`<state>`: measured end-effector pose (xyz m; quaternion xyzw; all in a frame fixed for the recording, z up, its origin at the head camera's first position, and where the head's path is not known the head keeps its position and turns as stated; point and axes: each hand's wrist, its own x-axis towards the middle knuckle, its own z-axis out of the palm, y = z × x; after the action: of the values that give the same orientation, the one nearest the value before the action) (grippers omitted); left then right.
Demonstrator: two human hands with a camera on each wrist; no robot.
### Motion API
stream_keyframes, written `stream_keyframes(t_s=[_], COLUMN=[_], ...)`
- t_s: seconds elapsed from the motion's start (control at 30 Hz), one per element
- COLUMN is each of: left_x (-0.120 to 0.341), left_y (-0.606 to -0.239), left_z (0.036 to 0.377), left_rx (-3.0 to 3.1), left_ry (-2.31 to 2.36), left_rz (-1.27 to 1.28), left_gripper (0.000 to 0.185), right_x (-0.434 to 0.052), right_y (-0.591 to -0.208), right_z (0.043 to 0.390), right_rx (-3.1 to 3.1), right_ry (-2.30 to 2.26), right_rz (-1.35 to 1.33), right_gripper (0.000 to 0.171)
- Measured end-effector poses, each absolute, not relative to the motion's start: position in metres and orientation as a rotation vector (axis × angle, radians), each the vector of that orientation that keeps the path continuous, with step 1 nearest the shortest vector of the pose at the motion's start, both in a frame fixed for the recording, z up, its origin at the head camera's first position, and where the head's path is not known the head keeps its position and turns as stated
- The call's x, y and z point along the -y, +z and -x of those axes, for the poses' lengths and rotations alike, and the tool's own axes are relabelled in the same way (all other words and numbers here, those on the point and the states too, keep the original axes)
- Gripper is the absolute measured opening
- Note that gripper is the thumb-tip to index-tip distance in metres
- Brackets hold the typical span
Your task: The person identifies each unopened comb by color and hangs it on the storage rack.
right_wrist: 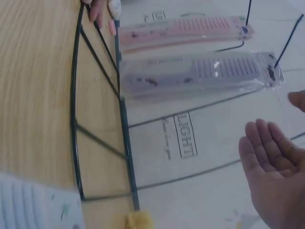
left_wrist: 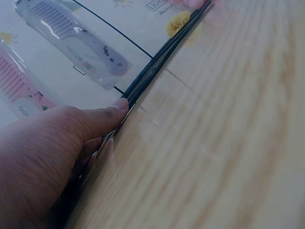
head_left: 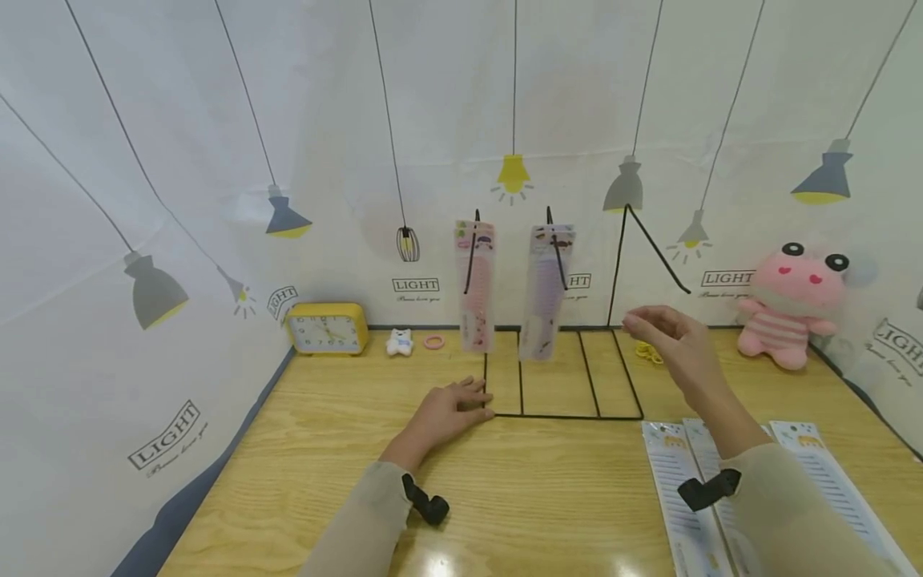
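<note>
My left hand (head_left: pixel 449 410): rests flat on the table (head_left: pixel 548 497), fingers relaxed and spread a little, pressing on the front left corner of the black wire rack (head_left: pixel 562 417); it grips nothing.
My right hand (head_left: pixel 674 340): is raised in the air above the rack's right side, palm open, fingers loosely extended, empty.
Wire rack: its base lies flat on the wood, and its uprights rise against the back wall.
Pink comb (head_left: pixel 475 287): in clear packaging, hangs on the left hook.
Purple comb (head_left: pixel 546 290): also packaged, hangs on the next hook, just beside the pink one and to the left of my right hand.
Packaged combs (head_left: pixel 674 481): lie flat near my right forearm.
Yellow hair ties (head_left: pixel 648 351): lie beyond the rack's right edge.
Yellow clock (head_left: pixel 327 328): stands far left, at the back.
Pink plush toy (head_left: pixel 792 304): sits far right.
</note>
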<state>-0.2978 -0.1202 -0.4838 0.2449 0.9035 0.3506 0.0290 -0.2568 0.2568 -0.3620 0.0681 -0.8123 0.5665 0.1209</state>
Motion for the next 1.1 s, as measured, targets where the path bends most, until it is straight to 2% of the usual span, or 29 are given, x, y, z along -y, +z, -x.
stream_keyframes(t_s=[0.23,0.43,0.63,0.9,1.1], left_x=[0.119,0.119,0.12,0.12,0.119], left_y=[-0.483,-0.482,-0.483,-0.486,-0.484], left_z=[0.297,0.297,0.298,0.299,0.298], left_rx=[-2.778,-2.775,-2.794,-2.801,-2.794], left_ry=[1.104,1.096,1.06,1.048,1.057], left_rz=[-0.739,-0.729,-0.729,-0.725,-0.726], left_gripper=[0.043,0.042,0.042,0.044,0.043], right_x=[-0.294,-0.324,-0.34,-0.344,-0.343], right_y=[-0.384,-0.428,-0.465,-0.481,-0.481], right_z=[0.236,0.219,0.217,0.221,0.221], right_rx=[2.53,2.732,2.788,2.723,2.733], right_ry=[1.467,1.326,1.365,1.036,0.918], right_rz=[-0.242,-0.277,-0.345,-0.555,-0.556], right_gripper=[0.041,0.04,0.039,0.033,0.035])
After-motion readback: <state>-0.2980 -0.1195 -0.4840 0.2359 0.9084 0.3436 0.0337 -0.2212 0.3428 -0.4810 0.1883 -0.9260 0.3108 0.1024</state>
